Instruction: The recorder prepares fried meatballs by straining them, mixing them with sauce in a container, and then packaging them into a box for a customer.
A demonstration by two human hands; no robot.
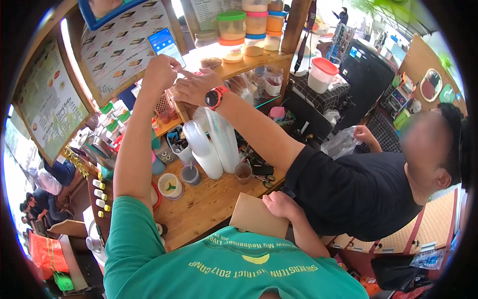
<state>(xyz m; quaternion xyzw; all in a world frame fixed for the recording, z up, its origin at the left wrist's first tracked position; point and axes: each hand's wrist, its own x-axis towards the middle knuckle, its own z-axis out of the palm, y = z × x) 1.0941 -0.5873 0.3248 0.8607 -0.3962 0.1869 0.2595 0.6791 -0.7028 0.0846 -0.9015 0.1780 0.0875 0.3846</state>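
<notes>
My left hand is raised at the upper shelf, fingers bent, beside the lower end of a lit phone; whether it grips anything is hidden. Touching or very near it is a co-worker's hand, with an orange-strapped watch on the wrist. Low in front of me, my right hand holds a flat brown cardboard piece by its upper edge. On the wooden counter stand a white tub with a green utensil, a grey cup, stacked clear plastic cups and a brown-filled cup.
Green-handled scissors lie at the counter's right. Lidded tubs fill the shelf above. The co-worker in black stands close on my right, a clear plastic bag in the other hand. Menu boards hang at the left.
</notes>
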